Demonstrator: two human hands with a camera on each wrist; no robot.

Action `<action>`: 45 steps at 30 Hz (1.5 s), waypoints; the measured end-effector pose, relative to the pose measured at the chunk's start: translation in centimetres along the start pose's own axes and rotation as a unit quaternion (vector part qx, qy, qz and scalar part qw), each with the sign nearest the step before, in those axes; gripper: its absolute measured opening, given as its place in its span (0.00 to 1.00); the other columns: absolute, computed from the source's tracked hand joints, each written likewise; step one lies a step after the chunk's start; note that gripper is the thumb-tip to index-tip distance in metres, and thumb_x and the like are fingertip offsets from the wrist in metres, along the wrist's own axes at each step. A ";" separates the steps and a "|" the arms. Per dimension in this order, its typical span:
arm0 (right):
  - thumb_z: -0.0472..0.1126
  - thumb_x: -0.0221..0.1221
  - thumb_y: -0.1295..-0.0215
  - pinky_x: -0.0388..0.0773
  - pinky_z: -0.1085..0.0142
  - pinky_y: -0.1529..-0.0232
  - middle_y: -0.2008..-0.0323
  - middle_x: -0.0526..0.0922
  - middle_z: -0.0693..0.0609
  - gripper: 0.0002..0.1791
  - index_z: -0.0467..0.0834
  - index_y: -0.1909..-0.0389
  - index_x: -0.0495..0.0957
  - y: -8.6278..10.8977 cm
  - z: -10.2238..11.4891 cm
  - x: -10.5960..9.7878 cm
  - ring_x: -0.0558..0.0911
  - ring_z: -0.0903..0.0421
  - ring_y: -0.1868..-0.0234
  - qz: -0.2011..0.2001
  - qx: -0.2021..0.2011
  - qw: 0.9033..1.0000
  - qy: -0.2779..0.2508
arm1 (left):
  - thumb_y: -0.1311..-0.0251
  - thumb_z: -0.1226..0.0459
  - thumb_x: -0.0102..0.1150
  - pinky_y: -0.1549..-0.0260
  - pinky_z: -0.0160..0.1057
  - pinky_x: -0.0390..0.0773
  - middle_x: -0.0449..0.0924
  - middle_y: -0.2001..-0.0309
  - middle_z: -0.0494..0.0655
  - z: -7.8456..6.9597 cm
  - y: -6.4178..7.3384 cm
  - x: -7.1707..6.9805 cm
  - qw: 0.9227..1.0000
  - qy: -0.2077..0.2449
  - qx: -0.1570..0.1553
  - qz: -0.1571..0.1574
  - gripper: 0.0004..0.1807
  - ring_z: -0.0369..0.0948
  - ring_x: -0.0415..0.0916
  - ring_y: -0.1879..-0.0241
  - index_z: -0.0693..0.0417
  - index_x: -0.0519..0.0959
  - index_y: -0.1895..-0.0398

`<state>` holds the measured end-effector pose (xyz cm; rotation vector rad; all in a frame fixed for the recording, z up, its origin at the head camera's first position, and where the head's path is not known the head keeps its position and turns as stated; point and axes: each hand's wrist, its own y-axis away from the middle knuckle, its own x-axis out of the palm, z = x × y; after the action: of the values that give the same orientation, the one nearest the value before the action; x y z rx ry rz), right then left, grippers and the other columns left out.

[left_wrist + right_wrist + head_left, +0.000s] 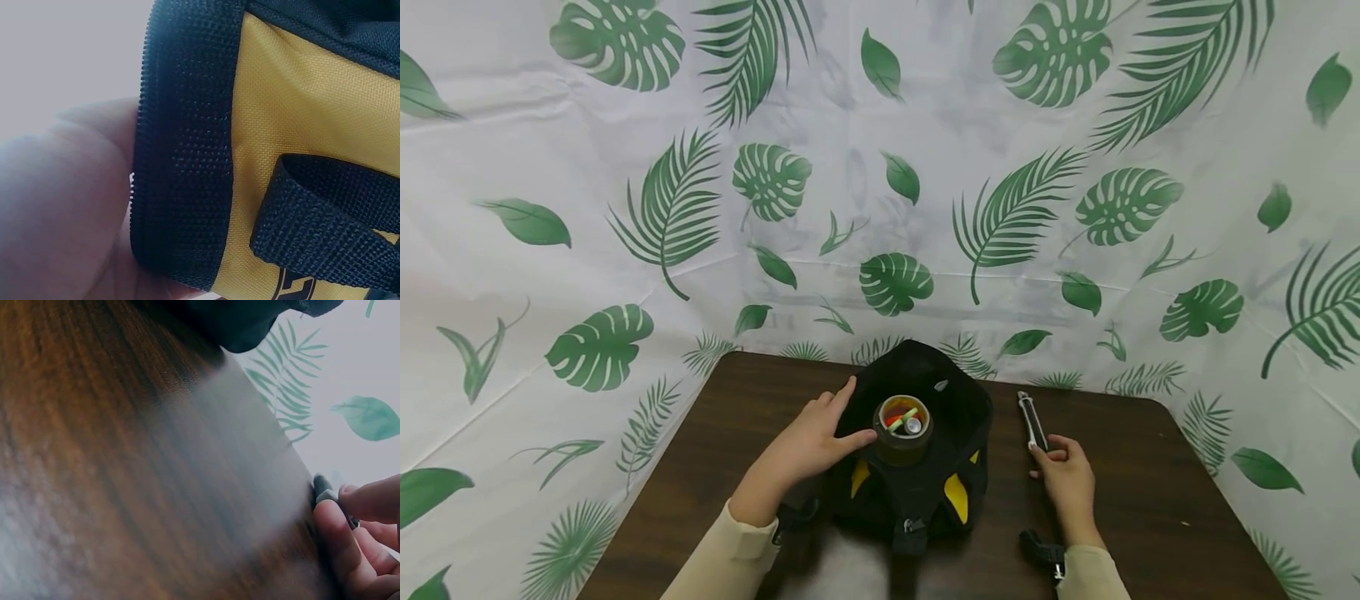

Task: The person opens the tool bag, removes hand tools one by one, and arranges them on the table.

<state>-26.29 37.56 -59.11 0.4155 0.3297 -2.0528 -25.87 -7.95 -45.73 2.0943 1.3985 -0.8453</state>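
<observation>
A black and yellow tool bag (958, 417) stands unzipped on the table with its mouth facing up. My left hand (812, 433) lies at its left side, fingers stretched along the rim and thumb reaching toward a round jar (901, 450) in the opening. Several small colourful items (904, 419) lie in that jar. In the left wrist view, part of the hand (69, 200) shows beside the bag's zippered edge (181, 150). Right of the bag, my right hand (1066, 479) pinches the near end of a slim silver and black utility knife (1033, 421).
The dark brown wooden table (1150, 467) reaches back to a white curtain (820, 250) printed with green leaves. A strap with a buckle (912, 527) hangs at the bag's front. In the left wrist view a black webbing loop (325, 231) sticks out from the yellow fabric.
</observation>
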 end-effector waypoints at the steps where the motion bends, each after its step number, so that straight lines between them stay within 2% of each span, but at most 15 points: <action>1: 0.40 0.71 0.26 0.86 0.68 0.73 0.60 0.83 0.42 0.29 0.33 0.31 0.75 0.0 0.0 0.1 0.87 0.60 0.79 -0.004 -0.005 1.000 -0.004 | 0.29 0.32 0.62 0.22 0.76 0.57 0.53 0.13 0.65 0.0 0.0 0.0 1.000 0.000 0.001 0.000 0.56 0.67 0.50 0.14 0.38 0.47 0.08; 5: 0.39 0.68 0.24 0.83 0.69 0.75 0.62 0.80 0.48 0.26 0.32 0.32 0.75 -0.1 0.2 0.1 0.81 0.63 0.80 -0.020 -0.020 0.998 -0.057 | 0.28 0.32 0.61 0.22 0.74 0.59 0.55 0.14 0.64 0.1 0.0 0.0 1.000 -0.002 0.007 -0.003 0.55 0.66 0.52 0.14 0.37 0.47 0.08; 7: 0.38 0.67 0.22 0.81 0.70 0.76 0.64 0.82 0.52 0.24 0.32 0.33 0.74 -0.1 0.5 0.0 0.80 0.63 0.78 -0.025 -0.016 0.989 -0.142 | 0.28 0.32 0.61 0.22 0.74 0.60 0.56 0.14 0.64 0.2 0.0 -0.1 1.000 -0.004 0.008 -0.002 0.54 0.65 0.53 0.14 0.36 0.47 0.08; 9: 0.37 0.64 0.20 0.82 0.71 0.73 0.64 0.82 0.53 0.20 0.33 0.34 0.74 0.0 0.6 -0.2 0.81 0.62 0.74 -0.015 -0.011 0.963 -0.268 | 0.28 0.32 0.61 0.22 0.74 0.61 0.55 0.14 0.64 0.2 0.0 -0.1 1.000 -0.004 0.009 -0.002 0.54 0.65 0.53 0.14 0.36 0.46 0.08; 10: 0.36 0.61 0.19 0.83 0.71 0.71 0.64 0.83 0.53 0.18 0.33 0.36 0.74 0.0 0.6 -0.3 0.82 0.61 0.72 -0.003 -0.009 0.941 -0.339 | 0.28 0.32 0.60 0.22 0.75 0.60 0.55 0.14 0.64 0.2 0.0 -0.1 1.000 -0.004 0.008 -0.001 0.54 0.65 0.52 0.14 0.36 0.46 0.08; 16: 0.34 0.41 0.10 0.87 0.64 0.51 0.57 0.85 0.42 0.17 0.34 0.39 0.77 -0.3 -0.2 -0.9 0.86 0.48 0.54 0.156 -0.020 0.747 -0.646 | 0.28 0.31 0.60 0.22 0.75 0.58 0.52 0.13 0.65 0.3 -0.1 -0.2 1.000 -0.004 0.003 0.004 0.56 0.66 0.49 0.14 0.36 0.44 0.08; 19: 0.39 0.33 0.08 0.83 0.59 0.38 0.47 0.82 0.37 0.24 0.33 0.35 0.76 -0.6 -0.5 -0.9 0.82 0.42 0.43 0.261 -0.024 0.644 -0.719 | 0.28 0.31 0.60 0.22 0.75 0.58 0.51 0.13 0.64 0.3 -0.1 -0.2 1.000 -0.006 0.003 0.004 0.56 0.66 0.49 0.14 0.36 0.44 0.08; 22: 0.48 0.30 0.08 0.74 0.54 0.27 0.38 0.77 0.34 0.30 0.33 0.29 0.71 -0.9 -0.4 -1.1 0.76 0.39 0.34 0.359 0.004 0.520 -0.775 | 0.28 0.31 0.60 0.21 0.74 0.58 0.51 0.13 0.64 0.3 -0.2 -0.1 1.000 -0.008 0.006 0.002 0.56 0.66 0.49 0.13 0.36 0.43 0.08; 24: 0.54 0.29 0.09 0.69 0.52 0.23 0.34 0.74 0.34 0.33 0.36 0.25 0.68 -1.0 0.0 -1.4 0.74 0.39 0.30 0.410 0.024 0.450 -0.793 | 0.29 0.31 0.59 0.21 0.74 0.58 0.51 0.13 0.64 0.3 -0.3 0.0 1.000 -0.007 0.008 0.004 0.56 0.66 0.49 0.13 0.36 0.43 0.08; 26: 0.58 0.28 0.10 0.67 0.52 0.20 0.31 0.73 0.34 0.36 0.38 0.22 0.66 -1.0 0.9 -1.7 0.72 0.40 0.28 0.448 0.034 0.409 -0.794 | 0.29 0.30 0.59 0.21 0.73 0.58 0.51 0.13 0.64 0.3 -0.4 0.2 1.000 -0.006 0.009 0.007 0.57 0.65 0.49 0.13 0.36 0.43 0.08; 27: 0.60 0.28 0.10 0.66 0.51 0.20 0.30 0.72 0.35 0.37 0.39 0.21 0.65 -0.9 1.5 -1.8 0.72 0.40 0.27 0.465 0.035 0.401 -0.789 | 0.29 0.30 0.59 0.21 0.73 0.58 0.52 0.13 0.64 0.3 -0.4 0.2 1.000 -0.005 0.009 0.007 0.57 0.65 0.50 0.13 0.36 0.43 0.08; 30: 0.61 0.25 0.10 0.68 0.51 0.21 0.29 0.72 0.34 0.38 0.39 0.20 0.63 -0.2 4.1 -2.0 0.72 0.39 0.27 0.504 0.025 0.412 -0.759 | 0.29 0.31 0.60 0.21 0.72 0.59 0.54 0.13 0.63 0.4 -0.4 0.4 1.000 -0.005 0.009 0.010 0.56 0.65 0.51 0.14 0.36 0.43 0.08; 36: 0.53 0.19 0.10 0.72 0.55 0.22 0.30 0.73 0.37 0.37 0.38 0.21 0.64 2.3 11.1 -2.0 0.75 0.41 0.28 0.576 0.002 0.487 -0.657 | 0.29 0.31 0.60 0.21 0.72 0.60 0.55 0.14 0.63 0.4 -0.3 0.3 1.000 -0.003 0.014 0.011 0.56 0.65 0.52 0.14 0.37 0.44 0.08; 40: 0.43 0.18 0.09 0.76 0.58 0.25 0.31 0.75 0.40 0.33 0.35 0.22 0.65 4.0 15.6 -1.5 0.78 0.44 0.29 0.600 -0.059 0.562 -0.567 | 0.29 0.31 0.61 0.21 0.72 0.61 0.55 0.14 0.62 0.4 -0.2 0.3 1.000 0.000 0.017 0.010 0.56 0.64 0.53 0.14 0.37 0.44 0.08; 45: 0.36 0.30 0.08 0.81 0.63 0.31 0.36 0.79 0.46 0.24 0.37 0.27 0.71 5.6 20.4 -0.5 0.82 0.50 0.35 0.556 -0.108 0.706 -0.425 | 0.29 0.32 0.61 0.22 0.71 0.63 0.57 0.15 0.62 0.4 -0.2 0.2 1.000 0.000 0.020 0.009 0.56 0.63 0.55 0.15 0.37 0.44 0.08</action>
<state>-24.37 27.14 -40.84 -0.4474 -0.2397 -0.7937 -26.07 -8.03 -46.20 2.1336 1.3726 -0.8735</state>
